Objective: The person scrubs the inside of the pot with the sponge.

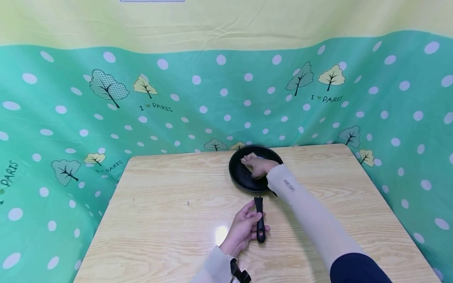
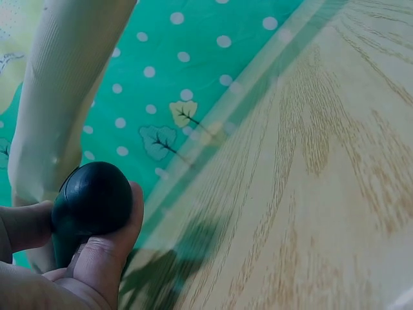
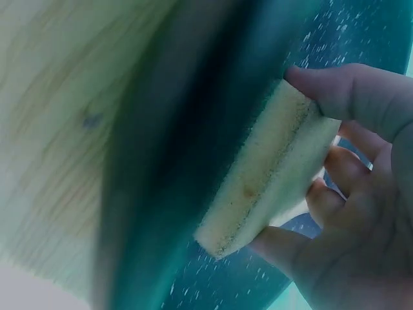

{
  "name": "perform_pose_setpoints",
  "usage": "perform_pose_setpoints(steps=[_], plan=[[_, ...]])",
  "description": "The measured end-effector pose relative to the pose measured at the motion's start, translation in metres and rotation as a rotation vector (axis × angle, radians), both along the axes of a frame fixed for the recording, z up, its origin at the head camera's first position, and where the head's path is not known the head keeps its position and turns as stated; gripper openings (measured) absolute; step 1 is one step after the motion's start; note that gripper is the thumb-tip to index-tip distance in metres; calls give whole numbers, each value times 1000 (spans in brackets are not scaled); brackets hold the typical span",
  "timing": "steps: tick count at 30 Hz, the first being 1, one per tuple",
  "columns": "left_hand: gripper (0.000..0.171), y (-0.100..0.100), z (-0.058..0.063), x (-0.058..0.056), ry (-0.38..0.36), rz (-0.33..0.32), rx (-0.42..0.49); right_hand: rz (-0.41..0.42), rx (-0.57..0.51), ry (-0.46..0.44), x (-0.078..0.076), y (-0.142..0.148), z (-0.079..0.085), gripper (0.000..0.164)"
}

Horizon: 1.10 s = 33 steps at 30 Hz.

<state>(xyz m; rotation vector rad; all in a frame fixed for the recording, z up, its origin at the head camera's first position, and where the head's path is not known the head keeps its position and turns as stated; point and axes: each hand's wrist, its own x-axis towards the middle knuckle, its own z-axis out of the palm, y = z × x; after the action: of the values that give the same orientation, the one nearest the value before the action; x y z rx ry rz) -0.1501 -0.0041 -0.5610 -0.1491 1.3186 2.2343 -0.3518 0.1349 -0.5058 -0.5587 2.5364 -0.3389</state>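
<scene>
A black frying pan (image 1: 238, 175) is tilted up over the far part of the table, its handle (image 1: 260, 226) pointing toward me. My left hand (image 1: 244, 228) grips that handle between thumb and fingers; the left wrist view shows the rounded handle end (image 2: 93, 200) close up. Inside the pan, my right hand (image 1: 260, 166) holds a pale beige sponge (image 3: 264, 174) against the cooking surface. Thumb and fingers pinch the sponge by its edges in the right wrist view, where white specks dot the dark pan surface (image 3: 219, 284). In the head view the right hand mostly covers the sponge.
The light wooden table (image 1: 159, 220) carries the pan near its back edge. A green curtain (image 1: 191, 98) with white dots and tree prints hangs behind and along both sides. My right forearm, in a beige sleeve (image 1: 315, 212), crosses the table's right half.
</scene>
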Motion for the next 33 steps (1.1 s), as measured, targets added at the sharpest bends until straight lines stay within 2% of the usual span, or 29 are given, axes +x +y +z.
perform_pose_setpoints(steps=[6, 17, 21, 25, 28, 33], plan=[[65, 1, -1, 0, -1, 9, 5, 2, 36, -8, -1, 14, 3, 80], [64, 0, 0, 1, 3, 12, -8, -64, 153, -100, 14, 23, 21, 70], [65, 0, 1, 1, -2, 6, -13, -104, 145, -164, 19, 20, 26, 71], [65, 0, 2, 2, 6, 14, -21, -185, 121, -240, 23, 18, 29, 72], [63, 1, 3, 2, 13, 21, -26, -201, 119, -272, 26, 18, 32, 74], [65, 1, 0, 1, 1, 12, -15, -128, 163, -273, 34, 18, 37, 76]])
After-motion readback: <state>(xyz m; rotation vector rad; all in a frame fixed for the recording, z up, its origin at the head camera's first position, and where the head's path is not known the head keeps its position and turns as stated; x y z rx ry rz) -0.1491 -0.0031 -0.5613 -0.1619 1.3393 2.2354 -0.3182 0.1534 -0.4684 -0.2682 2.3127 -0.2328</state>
